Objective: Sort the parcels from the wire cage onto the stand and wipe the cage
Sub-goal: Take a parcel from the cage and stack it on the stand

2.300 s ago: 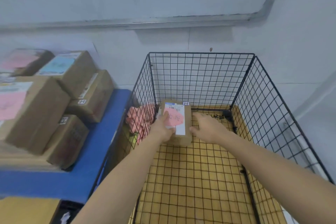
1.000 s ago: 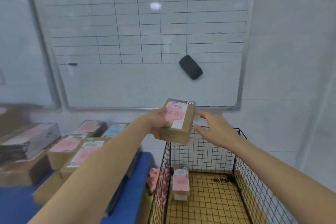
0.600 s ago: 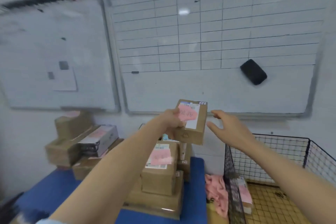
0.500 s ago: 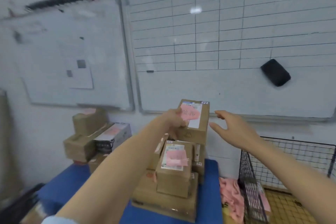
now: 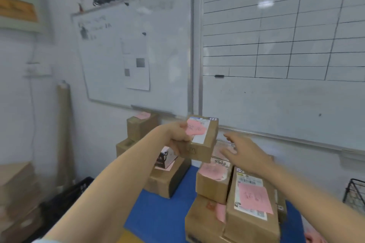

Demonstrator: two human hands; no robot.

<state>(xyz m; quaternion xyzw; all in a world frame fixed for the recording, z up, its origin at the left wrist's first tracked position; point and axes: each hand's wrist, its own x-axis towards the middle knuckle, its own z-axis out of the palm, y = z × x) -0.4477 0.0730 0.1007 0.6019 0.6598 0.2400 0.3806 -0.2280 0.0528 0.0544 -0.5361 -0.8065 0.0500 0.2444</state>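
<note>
My left hand (image 5: pixel 178 133) grips a small brown parcel (image 5: pixel 201 147) with a pink note and a white label, held in the air above the blue stand (image 5: pixel 167 215). My right hand (image 5: pixel 244 154) hovers just right of the parcel with fingers spread, not touching it. On the stand lie several brown parcels with pink notes: a stack (image 5: pixel 235 201) under my right hand and another group (image 5: pixel 156 173) further left and back. Only a corner of the black wire cage (image 5: pixel 354 193) shows at the right edge.
Two whiteboards (image 5: pixel 138 45) hang on the wall behind the stand. A brown paper roll (image 5: pixel 64 128) leans in the left corner beside stacked cardboard (image 5: pixel 17 199). A black crate (image 5: pixel 65 197) sits on the floor left of the stand. Pink cloth (image 5: pixel 314 238) peeks in at the bottom right.
The view has swung left from the cage to the stand. My left hand has carried the parcel up out of the cage and over the stacked parcels; my right hand has come off it.
</note>
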